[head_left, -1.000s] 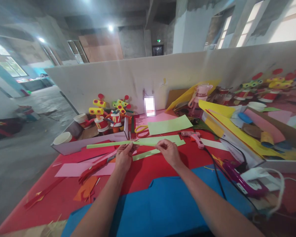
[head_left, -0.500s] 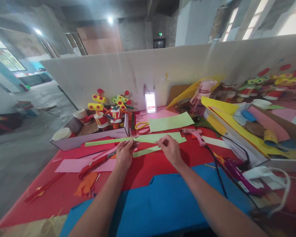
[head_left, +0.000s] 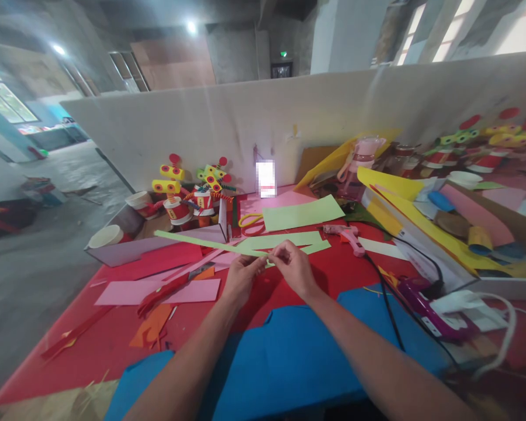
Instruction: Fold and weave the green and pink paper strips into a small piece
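A long, narrow light-green paper strip (head_left: 201,243) runs from the upper left down to both hands above the table. My left hand (head_left: 242,276) is closed on it near its right end, thumb and fingers pinched. Right beside it, my right hand (head_left: 291,266) pinches the strip's end; the fingertips of both hands nearly meet there. Under and behind the hands lie more cut green paper strips (head_left: 289,240). A wider green paper sheet (head_left: 304,213) is farther back, next to yellow-handled scissors (head_left: 251,221).
A pink glue gun (head_left: 348,237) lies to the right, its cord running past a purple power strip (head_left: 436,316). Paper-cup figures (head_left: 175,204) stand in a box at left. Blue material (head_left: 280,356) covers the near edge; pink strips (head_left: 158,291) lie left.
My left hand has slid right along the strip toward my right hand. The strip's free left end has risen, so it now slants down to the right.
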Action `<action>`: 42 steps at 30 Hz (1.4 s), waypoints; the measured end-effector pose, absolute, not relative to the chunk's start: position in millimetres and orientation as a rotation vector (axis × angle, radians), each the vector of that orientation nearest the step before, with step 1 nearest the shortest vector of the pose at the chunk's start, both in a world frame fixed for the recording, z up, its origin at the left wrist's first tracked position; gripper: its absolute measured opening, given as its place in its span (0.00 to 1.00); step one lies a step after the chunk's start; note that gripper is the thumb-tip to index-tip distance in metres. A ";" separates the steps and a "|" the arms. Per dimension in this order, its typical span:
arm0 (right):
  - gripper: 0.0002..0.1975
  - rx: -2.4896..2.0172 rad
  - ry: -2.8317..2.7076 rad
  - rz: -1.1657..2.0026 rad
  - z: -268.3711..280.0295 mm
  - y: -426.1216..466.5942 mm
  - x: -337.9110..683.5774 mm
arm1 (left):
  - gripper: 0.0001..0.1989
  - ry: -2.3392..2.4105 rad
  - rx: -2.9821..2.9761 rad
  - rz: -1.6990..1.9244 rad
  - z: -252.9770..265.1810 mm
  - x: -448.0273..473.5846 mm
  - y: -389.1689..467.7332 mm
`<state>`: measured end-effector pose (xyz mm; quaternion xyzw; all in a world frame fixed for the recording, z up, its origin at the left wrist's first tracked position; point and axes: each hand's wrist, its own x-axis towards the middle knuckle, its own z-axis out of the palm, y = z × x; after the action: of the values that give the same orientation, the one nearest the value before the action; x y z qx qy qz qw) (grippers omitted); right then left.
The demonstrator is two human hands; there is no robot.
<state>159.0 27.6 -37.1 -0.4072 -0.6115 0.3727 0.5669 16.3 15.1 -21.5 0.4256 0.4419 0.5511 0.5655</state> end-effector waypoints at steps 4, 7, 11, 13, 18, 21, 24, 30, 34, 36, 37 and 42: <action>0.17 -0.950 -1.470 0.859 -35.0 26.5 159.8 | 0.12 1.008 0.931 1.325 -24.7 16.4 16.6; 0.17 -0.952 -1.475 0.885 -36.5 28.0 159.9 | 0.12 1.007 0.933 1.331 -25.0 14.6 17.8; 0.18 -0.959 -1.444 0.945 -41.7 31.9 159.5 | 0.12 1.035 0.962 1.354 -24.5 13.5 18.5; 0.18 -0.951 -1.418 0.981 -43.4 33.5 159.4 | 0.12 1.050 0.978 1.363 -24.6 13.1 18.9; 0.15 -0.905 -1.426 1.084 -43.5 34.3 159.7 | 0.11 1.050 1.035 1.355 -23.8 12.6 18.9; 0.13 -0.934 -1.459 0.965 -43.0 34.5 162.0 | 0.11 0.997 1.046 1.353 -20.5 12.7 17.8; 0.11 -0.956 -1.512 0.773 -41.7 34.4 165.9 | 0.16 0.945 0.957 1.323 -16.9 12.3 16.5; 0.10 -0.893 -1.625 0.648 -37.1 30.4 167.2 | 0.17 1.022 0.849 1.325 -20.3 10.5 17.2; 0.11 -0.890 -1.588 0.710 -37.5 29.8 163.9 | 0.14 1.089 0.884 1.421 -22.6 8.7 18.9; 0.12 -0.897 -1.531 0.781 -38.4 30.9 163.0 | 0.16 1.087 0.908 1.425 -21.6 7.5 19.1; 0.13 -0.900 -1.496 0.820 -38.8 31.6 162.9 | 0.17 1.064 0.928 1.406 -20.7 6.9 19.0; 0.14 -0.881 -1.379 0.920 -38.1 32.8 164.0 | 0.17 0.949 1.081 1.304 -19.2 6.9 18.9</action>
<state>164.0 32.8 -38.1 -0.3788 -0.5927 0.3955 0.5906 6.9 18.9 -19.2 0.4597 0.4033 0.5542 0.5648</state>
